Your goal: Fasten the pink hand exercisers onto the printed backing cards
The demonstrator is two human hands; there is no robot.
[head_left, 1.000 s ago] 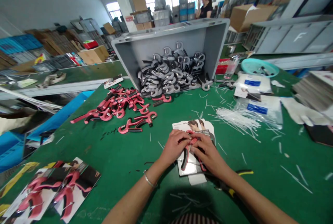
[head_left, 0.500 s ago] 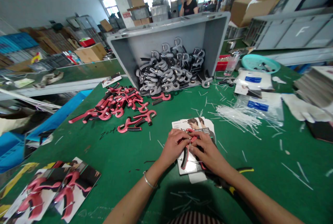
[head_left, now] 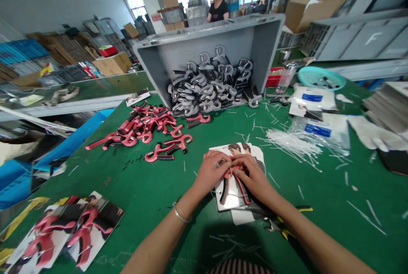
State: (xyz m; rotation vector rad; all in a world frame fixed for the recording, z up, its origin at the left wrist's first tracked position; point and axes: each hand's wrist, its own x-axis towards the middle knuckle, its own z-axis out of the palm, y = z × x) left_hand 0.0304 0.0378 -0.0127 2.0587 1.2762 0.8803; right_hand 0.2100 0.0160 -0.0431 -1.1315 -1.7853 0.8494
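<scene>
With closed grip, the left hand (head_left: 211, 173) and right hand (head_left: 253, 177) pinch the pink exerciser (head_left: 243, 190) at its head to press it flat on the card (head_left: 237, 150) (backed by the bench (head_left: 153, 189))

Green table (head_left: 153, 189), pink-and-black hand grip (head_left: 234, 180) on a photo-print card (head_left: 251, 155), same pink in the pile (head_left: 143, 127) by the left edge, grey-black ones in a grey crate (head_left: 178, 57), teal bowl (head_left: 320, 79) far right.

Forearms bare to the lower frame edge. Thin silver bangle (head_left: 180, 216) on the left wrist, lower centre; dark-and-light striped garment (head_left: 237, 266) at bottom centre.
</scene>
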